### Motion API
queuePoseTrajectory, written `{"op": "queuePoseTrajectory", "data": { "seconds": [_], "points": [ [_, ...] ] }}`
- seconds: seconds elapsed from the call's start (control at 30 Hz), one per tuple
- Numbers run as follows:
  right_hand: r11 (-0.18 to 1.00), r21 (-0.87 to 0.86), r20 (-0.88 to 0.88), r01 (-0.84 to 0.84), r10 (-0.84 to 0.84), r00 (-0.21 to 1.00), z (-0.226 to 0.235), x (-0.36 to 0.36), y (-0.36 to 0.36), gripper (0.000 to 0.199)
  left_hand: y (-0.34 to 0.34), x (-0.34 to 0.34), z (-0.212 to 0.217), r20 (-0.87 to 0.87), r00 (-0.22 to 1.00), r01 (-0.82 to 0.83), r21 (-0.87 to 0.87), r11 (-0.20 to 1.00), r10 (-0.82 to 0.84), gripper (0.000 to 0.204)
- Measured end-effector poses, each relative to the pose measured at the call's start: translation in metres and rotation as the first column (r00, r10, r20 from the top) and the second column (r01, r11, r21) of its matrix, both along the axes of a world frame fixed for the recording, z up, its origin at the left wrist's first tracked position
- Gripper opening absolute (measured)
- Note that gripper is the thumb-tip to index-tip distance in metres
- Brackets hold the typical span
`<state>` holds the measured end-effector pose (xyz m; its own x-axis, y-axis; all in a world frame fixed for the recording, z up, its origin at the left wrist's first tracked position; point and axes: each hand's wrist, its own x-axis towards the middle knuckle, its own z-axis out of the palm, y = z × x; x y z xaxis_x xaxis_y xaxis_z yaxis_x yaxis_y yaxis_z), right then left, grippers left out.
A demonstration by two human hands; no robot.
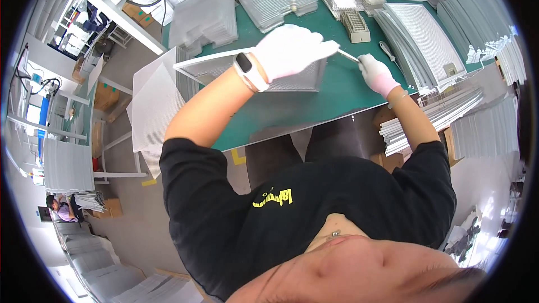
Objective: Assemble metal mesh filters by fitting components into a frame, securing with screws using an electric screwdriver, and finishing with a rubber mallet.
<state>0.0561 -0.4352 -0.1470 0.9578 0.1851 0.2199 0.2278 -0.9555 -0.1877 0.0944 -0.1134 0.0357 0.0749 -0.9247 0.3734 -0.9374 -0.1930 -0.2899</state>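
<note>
A rectangular metal mesh panel with a thin frame [219,67] lies on the green table top [314,101]. My left hand [292,49], in a white glove with a watch at the wrist, rests closed on the panel's right end. A thin metal strip [349,55] sticks out from under its fingers toward the right. My right hand [375,73], also in a white glove, pinches the far end of that strip just past the panel's corner. What lies under my left palm is hidden.
Stacks of mesh panels [421,39] crowd the table's far and right sides. A small beige ribbed block [356,25] and a screwdriver [388,51] lie near my right hand. More panels lean left of the table [157,101]. A seated person [60,209] is far left.
</note>
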Motion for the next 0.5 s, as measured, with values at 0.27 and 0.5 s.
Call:
{"op": "queuePoseTrajectory", "data": {
  "seconds": [0.27, 0.5],
  "points": [
    [0.182, 0.953, -0.291, 0.241, 0.342, 0.893, 0.084, -0.077, 0.022, 0.044, -0.011, -0.038, -0.027, -0.099, 0.943, -0.33, -0.427, 0.842, 0.319, 0.069],
    [0.498, 0.846, -0.372, 0.193, 0.29, 0.882, 0.147, -0.107, 0.013, 0.048, -0.041, -0.05, -0.055, -0.189, 0.857, -0.463, -0.687, 0.559, 0.479, 0.055]
  ]
}}
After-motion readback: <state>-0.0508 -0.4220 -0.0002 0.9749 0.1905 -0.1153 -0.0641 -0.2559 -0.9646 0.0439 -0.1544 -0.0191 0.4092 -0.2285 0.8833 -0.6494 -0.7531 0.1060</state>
